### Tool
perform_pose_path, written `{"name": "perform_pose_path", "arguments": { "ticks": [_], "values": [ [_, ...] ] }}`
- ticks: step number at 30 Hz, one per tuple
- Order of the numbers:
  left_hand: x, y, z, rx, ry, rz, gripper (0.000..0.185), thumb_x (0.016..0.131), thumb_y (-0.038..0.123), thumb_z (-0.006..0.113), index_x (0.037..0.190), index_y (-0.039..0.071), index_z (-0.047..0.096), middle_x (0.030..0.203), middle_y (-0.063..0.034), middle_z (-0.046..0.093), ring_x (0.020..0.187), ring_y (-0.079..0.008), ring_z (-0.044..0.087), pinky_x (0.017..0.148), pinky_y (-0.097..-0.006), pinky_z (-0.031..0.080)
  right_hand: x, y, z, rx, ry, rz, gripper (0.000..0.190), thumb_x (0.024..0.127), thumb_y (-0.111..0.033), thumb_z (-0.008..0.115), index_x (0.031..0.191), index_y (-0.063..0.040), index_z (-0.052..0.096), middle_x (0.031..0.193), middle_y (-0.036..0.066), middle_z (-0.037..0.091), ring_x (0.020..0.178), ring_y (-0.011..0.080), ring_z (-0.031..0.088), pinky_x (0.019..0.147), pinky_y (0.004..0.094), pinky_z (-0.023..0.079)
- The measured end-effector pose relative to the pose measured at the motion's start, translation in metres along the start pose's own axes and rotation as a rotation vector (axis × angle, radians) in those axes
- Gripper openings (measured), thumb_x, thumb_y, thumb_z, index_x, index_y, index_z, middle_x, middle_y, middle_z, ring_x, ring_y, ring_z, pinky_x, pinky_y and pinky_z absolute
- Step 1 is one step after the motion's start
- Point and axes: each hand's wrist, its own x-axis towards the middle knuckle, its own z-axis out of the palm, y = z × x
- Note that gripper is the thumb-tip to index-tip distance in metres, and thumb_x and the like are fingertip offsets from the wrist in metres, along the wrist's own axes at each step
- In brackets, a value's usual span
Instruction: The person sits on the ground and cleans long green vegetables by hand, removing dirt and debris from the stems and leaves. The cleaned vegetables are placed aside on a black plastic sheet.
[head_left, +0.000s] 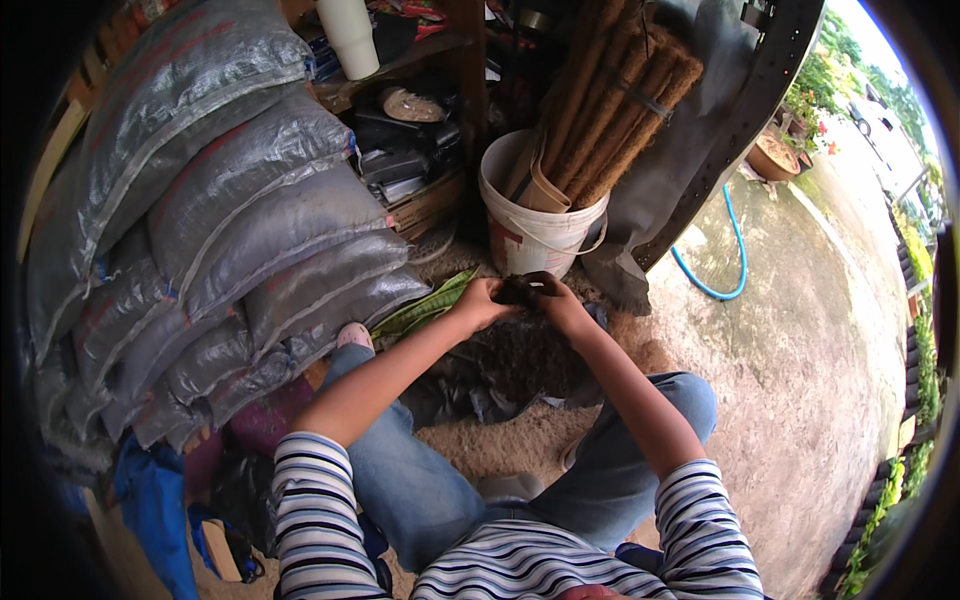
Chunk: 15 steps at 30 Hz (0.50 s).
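My left hand (482, 304) and my right hand (556, 298) are close together in front of me, both gripping a small dark pot or clump of soil (518, 291) between them. Its exact form is hard to tell. Below my hands lies a heap of dark soil (529, 360) on black plastic sheeting (480, 397). Long green leaves with yellow edges (420, 307) lie just left of my left hand, beside the stacked sacks. A white plastic bucket (525, 251) with its wire handle stands just beyond my hands.
Filled grey woven sacks (292, 202) are stacked at the left. Fibre-covered poles (626, 112) stand in the bucket. A shelf behind holds a white tumbler (351, 37). At the right, a blue hose (739, 255) lies on the concrete, near a brown plant pot (772, 159).
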Motion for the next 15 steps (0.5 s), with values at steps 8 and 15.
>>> {"name": "perform_pose_path", "arguments": {
  "ticks": [8, 15],
  "values": [
    [0.002, 0.002, 0.002, -0.263, -0.051, -0.194, 0.026, 0.08, -0.008, 0.052, 0.106, -0.007, 0.051, 0.106, -0.0117, 0.057, 0.094, -0.0201, 0.059, 0.076, -0.0312, 0.053, -0.001, 0.005, -0.011, -0.17, -0.096, -0.088, 0.028, 0.081, 0.001, 0.048, 0.109, 0.003, 0.051, 0.101, 0.01, 0.058, 0.094, 0.0157, 0.055, 0.083, 0.0282, 0.044],
    [0.003, -0.001, -0.013, -0.288, -0.068, -0.322, 0.048, 0.076, -0.009, 0.044, 0.123, 0.001, 0.043, 0.113, -0.0077, 0.053, 0.088, -0.0137, 0.059, 0.075, -0.0266, 0.05, 0.009, 0.021, -0.01, -0.232, -0.105, 0.01, 0.033, 0.077, 0.0, 0.051, 0.11, 0.002, 0.052, 0.097, 0.009, 0.059, 0.088, 0.0156, 0.054, 0.078, 0.0284, 0.044]
  ]
}}
